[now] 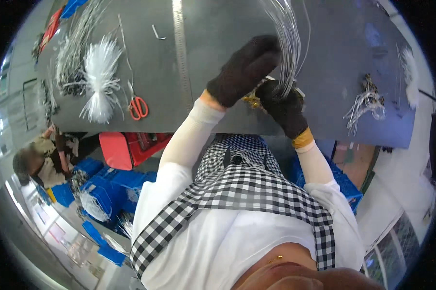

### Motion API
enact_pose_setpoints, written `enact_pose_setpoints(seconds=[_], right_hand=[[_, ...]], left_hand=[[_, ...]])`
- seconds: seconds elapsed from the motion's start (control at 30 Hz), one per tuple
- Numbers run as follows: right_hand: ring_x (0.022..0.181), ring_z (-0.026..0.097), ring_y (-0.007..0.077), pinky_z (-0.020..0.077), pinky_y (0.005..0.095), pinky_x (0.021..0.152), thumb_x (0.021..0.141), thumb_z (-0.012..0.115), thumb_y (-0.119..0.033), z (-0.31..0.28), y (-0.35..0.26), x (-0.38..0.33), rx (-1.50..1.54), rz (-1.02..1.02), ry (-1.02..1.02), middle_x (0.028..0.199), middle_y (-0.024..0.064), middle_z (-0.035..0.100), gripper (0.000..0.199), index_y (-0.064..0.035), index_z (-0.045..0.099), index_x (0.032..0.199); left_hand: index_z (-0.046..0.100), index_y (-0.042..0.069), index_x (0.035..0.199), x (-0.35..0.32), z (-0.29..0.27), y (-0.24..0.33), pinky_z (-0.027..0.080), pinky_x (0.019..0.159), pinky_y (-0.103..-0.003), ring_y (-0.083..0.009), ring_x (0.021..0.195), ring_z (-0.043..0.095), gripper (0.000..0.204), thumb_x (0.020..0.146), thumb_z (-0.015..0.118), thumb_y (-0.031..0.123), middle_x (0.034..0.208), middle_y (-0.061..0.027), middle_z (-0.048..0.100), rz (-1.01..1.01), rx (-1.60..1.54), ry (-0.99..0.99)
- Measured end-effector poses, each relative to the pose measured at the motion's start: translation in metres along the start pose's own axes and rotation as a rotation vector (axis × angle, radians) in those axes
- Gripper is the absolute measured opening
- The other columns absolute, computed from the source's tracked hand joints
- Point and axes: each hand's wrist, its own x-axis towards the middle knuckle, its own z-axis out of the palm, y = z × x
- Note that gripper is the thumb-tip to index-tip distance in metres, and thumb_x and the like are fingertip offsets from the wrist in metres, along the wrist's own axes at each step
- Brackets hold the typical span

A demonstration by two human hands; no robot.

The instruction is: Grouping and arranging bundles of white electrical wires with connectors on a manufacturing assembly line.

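A bundle of thin grey-white wires (286,43) runs from the table's far side down to my hands. My right hand (283,106), in a dark glove, is closed around the bundle's near end. My left hand (247,70), gloved too, reaches in from the left. Its fingers are bent together against the bundle, and their tips are partly hidden by the wires. Gold-coloured small parts (251,101) show just beneath my hands, beside the right glove. What they join to is hidden by the gloves.
On the dark table (213,19) lie a steel ruler (180,43), orange-handled scissors (138,107), a hex key (157,33), white ties (102,79) and wire bundles (78,48). At right is a small wire coil (367,106). Blue crates (102,193), a red chair (115,151) and a person (46,159) are lower left.
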Motion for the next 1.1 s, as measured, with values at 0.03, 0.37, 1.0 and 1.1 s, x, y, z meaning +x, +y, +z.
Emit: enact_pose_setpoints(seconds=[0.03, 0.37, 1.0, 1.1], right_hand=[[0.093, 0.074, 0.0258, 0.0579, 0.0368, 0.085, 0.098, 0.066, -0.027, 0.002, 0.017, 0.002, -0.109, -0.056, 0.071, 0.102, 0.0112, 0.076, 0.026, -0.0081, 0.073, 0.115], [0.09, 0.068, 0.0204, 0.0541, 0.0361, 0.085, 0.09, 0.067, -0.017, -0.031, -0.044, 0.021, 0.813, 0.228, 0.156, 0.094, 0.0081, 0.068, 0.021, 0.0002, 0.068, 0.102], [0.139, 0.049, 0.0332, 0.0364, 0.0408, 0.118, 0.098, 0.064, -0.031, 0.107, -0.006, 0.04, -0.408, -0.148, -0.339, 0.149, 0.0201, 0.054, 0.065, -0.0025, 0.042, 0.153], [0.138, 0.05, 0.0336, 0.039, 0.0413, 0.115, 0.094, 0.07, -0.035, 0.085, -0.03, 0.035, -0.24, 0.104, -0.504, 0.148, 0.0207, 0.055, 0.071, -0.0026, 0.043, 0.151]], left_hand=[[0.055, 0.002, 0.14, -0.029, -0.004, -0.01, 0.048, 0.107, -0.044, -0.0342, 0.128, 0.059, 0.047, 0.1, 0.063, 0.025, 0.131, -0.0203, 0.063, -0.174, 0.262, 0.031], [0.057, 0.005, 0.137, -0.277, -0.119, -0.098, 0.048, 0.098, -0.056, -0.0468, 0.114, 0.06, 0.05, 0.091, 0.065, 0.025, 0.129, -0.024, 0.061, -0.66, 1.22, -0.016], [0.06, -0.003, 0.121, -0.073, -0.022, -0.047, 0.056, 0.079, -0.044, -0.0283, 0.092, 0.07, 0.047, 0.093, 0.074, 0.032, 0.106, -0.0172, 0.069, -0.715, -0.182, 0.48], [0.066, -0.001, 0.11, -0.06, -0.032, -0.024, 0.054, 0.069, -0.033, -0.0166, 0.075, 0.066, 0.035, 0.099, 0.069, 0.032, 0.082, -0.006, 0.067, -0.921, -0.597, 0.484]])
